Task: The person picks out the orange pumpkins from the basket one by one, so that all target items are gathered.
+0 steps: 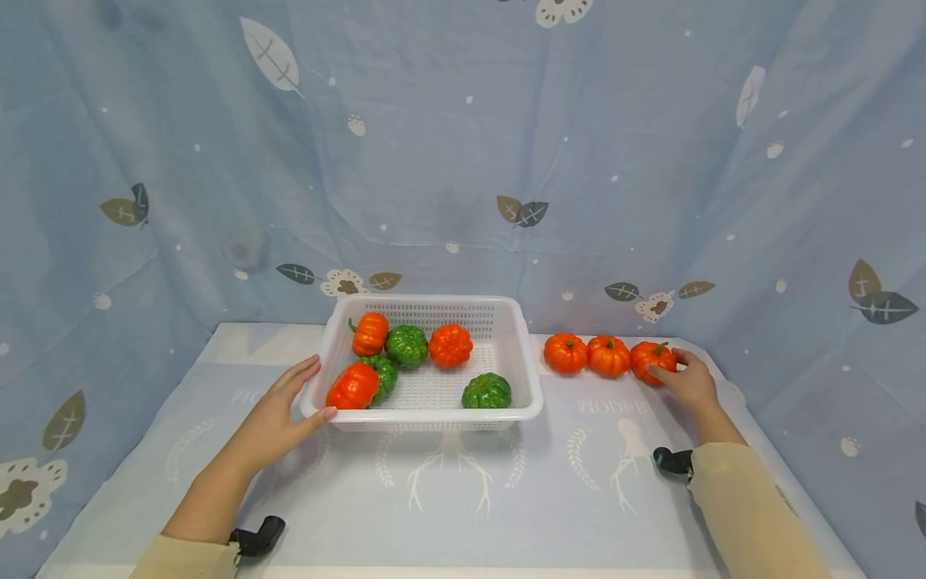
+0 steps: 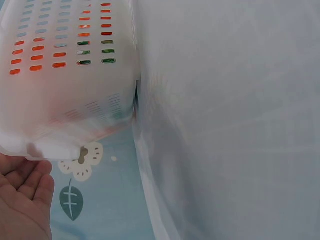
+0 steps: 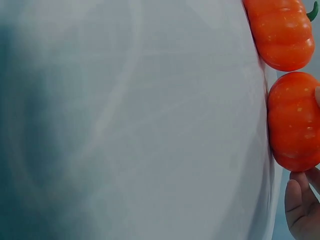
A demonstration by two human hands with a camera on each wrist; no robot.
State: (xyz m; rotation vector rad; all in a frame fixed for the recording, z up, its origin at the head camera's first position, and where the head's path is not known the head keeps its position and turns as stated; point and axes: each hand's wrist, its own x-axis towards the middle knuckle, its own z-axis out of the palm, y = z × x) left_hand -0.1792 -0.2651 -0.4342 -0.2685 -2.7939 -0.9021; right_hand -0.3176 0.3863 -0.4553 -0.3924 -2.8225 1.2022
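Note:
My left hand rests against the left front corner of a white plastic basket, thumb along the front rim and fingers extended at the left side. In the left wrist view, its fingertips touch the rim from outside. Inside the basket lie three orange pumpkins and three green ones, all small. To the right, my right hand holds the rightmost orange pumpkin of a row of three, thumb in front and fingers at its right side. The right wrist view shows this pumpkin on the table.
Two more orange pumpkins stand in the row, between the held one and the basket. A pale printed cloth covers the table. Blue patterned curtains rise behind it and on both sides.

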